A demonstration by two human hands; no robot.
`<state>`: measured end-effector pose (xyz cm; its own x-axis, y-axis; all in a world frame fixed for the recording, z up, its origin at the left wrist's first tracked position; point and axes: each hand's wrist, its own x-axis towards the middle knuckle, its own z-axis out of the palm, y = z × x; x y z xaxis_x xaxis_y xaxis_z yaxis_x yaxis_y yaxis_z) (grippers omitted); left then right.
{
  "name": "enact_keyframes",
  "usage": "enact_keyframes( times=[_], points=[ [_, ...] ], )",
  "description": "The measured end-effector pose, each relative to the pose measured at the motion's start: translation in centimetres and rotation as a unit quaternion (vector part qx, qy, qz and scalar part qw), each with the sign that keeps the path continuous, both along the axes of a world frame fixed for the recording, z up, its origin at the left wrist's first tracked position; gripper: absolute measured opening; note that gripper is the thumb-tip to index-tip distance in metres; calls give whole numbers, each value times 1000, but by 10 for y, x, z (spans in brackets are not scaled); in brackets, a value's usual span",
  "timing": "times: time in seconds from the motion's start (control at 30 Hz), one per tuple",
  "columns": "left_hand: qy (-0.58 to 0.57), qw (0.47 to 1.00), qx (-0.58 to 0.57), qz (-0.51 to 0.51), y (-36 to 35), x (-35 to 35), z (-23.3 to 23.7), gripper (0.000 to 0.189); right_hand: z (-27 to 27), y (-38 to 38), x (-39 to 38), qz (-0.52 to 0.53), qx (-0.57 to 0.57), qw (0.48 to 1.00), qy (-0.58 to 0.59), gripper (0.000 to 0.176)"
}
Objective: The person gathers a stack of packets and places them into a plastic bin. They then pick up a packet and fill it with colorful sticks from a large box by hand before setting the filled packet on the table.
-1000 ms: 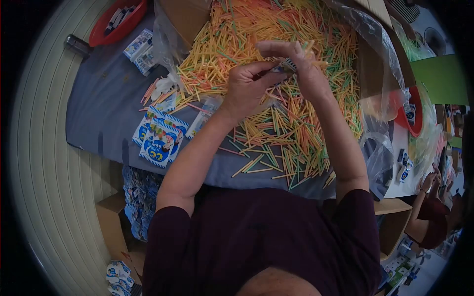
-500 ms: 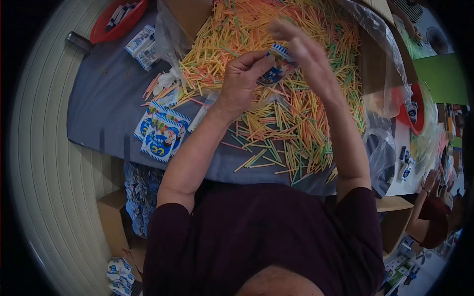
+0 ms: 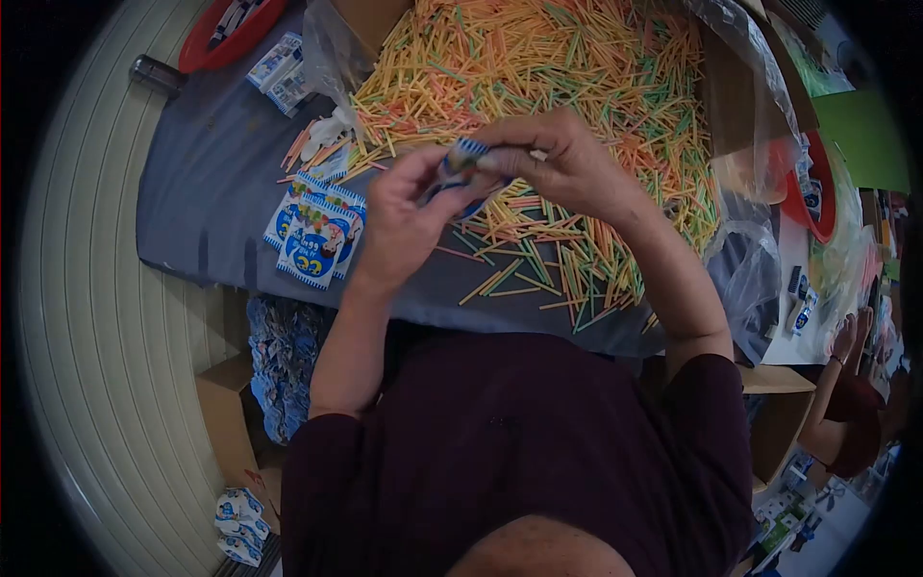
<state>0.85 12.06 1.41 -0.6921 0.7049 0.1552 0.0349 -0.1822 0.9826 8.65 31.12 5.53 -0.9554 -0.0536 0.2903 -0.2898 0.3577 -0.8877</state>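
Note:
A small blue and white printed packet [image 3: 465,154] is held between my two hands in front of a heap of coloured sticks [image 3: 548,77]. My left hand [image 3: 406,213] is closed around its left side, thumb and fingers pinching it. From the right, my right hand [image 3: 562,165] grips the packet's upper edge between thumb and fingers. The packet looks crumpled, and its contents are hidden by the fingers. Left of my left hand, several similar packets [image 3: 312,240] lie overlapped on the grey cloth.
A red bowl [image 3: 197,53] and flat packets [image 3: 281,72] are at the back left, near a dark bottle [image 3: 157,75]. Clear plastic [image 3: 745,260] hangs at the right, beside another red bowl [image 3: 824,197]. A co-worker's hands [image 3: 851,337] show at the far right.
My left hand has drawn the packet down and to the left. My right hand, raised and blurred before, has come down onto the packet and now grips it.

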Motion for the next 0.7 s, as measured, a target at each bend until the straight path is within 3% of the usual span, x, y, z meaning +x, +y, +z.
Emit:
enact_keyframes(
  times=[0.03,0.07,0.1,0.13,0.17,0.2,0.23,0.27,0.33,0.4,0.47,0.5,0.53,0.6,0.7],
  points=[
    [9,999,-33,29,-21,2,4,22,5,4,5,26,99,994,-22,26],
    [20,996,-65,58,-41,0,8,28,5,15,7,22,99,995,-21,26],
    [21,996,-66,54,-64,-11,2,28,4,33,7,-38,208,977,40,33],
    [76,976,-174,110,-87,-25,-12,35,3,51,8,-97,313,939,99,40],
    [128,937,-280,166,-102,-29,-19,41,4,69,13,-142,406,903,4,53],
    [125,936,-282,168,-104,-22,-17,41,2,73,17,-139,405,904,3,53],
    [363,822,-388,205,-99,-15,-12,47,1,77,18,-147,552,821,-13,55],
    [572,641,-460,224,-92,-11,-6,53,0,80,20,-155,683,713,-31,57],
    [577,655,-426,238,-80,-2,8,54,-16,80,29,-121,692,711,-27,61],
    [570,670,-400,256,-65,6,6,54,-20,75,35,-22,655,754,44,61],
    [479,808,-332,88,-47,5,2,48,-28,86,35,-28,662,748,39,53],
    [502,786,-355,64,-38,8,-7,32,-30,91,32,-45,669,741,35,46],
    [503,785,-354,65,-35,8,-15,32,-32,94,27,-46,670,740,37,46],
    [558,734,-381,76,-26,8,-27,21,-35,101,23,-44,673,738,-27,39],
    [567,726,-380,84,-25,11,-31,13,-41,110,14,-52,635,770,4,49]
  ],
)
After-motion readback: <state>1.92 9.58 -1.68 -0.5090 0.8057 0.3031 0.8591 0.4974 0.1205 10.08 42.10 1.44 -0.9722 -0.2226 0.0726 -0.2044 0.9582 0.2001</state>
